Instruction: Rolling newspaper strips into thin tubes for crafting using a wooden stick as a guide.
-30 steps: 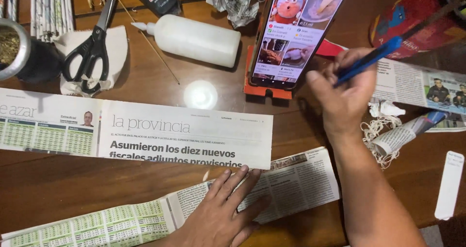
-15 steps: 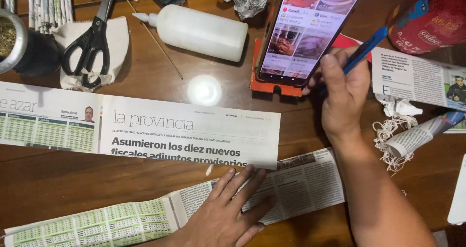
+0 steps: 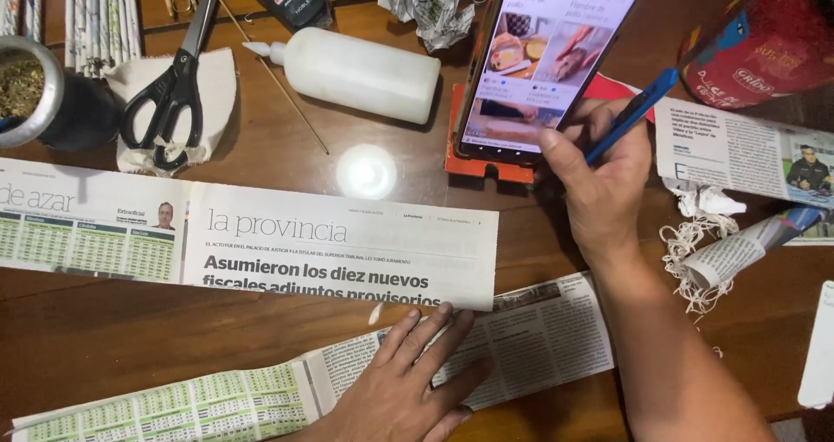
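On the wooden desk (image 3: 287,138), the left hand (image 3: 408,381) lies flat with fingers spread, pressing down a long strip of newspaper (image 3: 521,338) near the front edge, while the right hand (image 3: 599,177) grips a blue pen (image 3: 630,116) and reaches its thumb toward the lower edge of a phone (image 3: 547,51) propped in an orange stand (image 3: 486,159). A second, wider newspaper strip (image 3: 261,242) lies flat just beyond the first, touching its top edge. Judging by what lies about, the paper work is only partly done: a bundle of finished rolled paper tubes (image 3: 100,16) sits at the far left, one rolled piece (image 3: 747,246) lies at the right, yet both strips here are unrolled. Scissors (image 3: 174,86) rest on a cloth, and a white glue bottle (image 3: 365,73) lies on its side nearby, both untouched.
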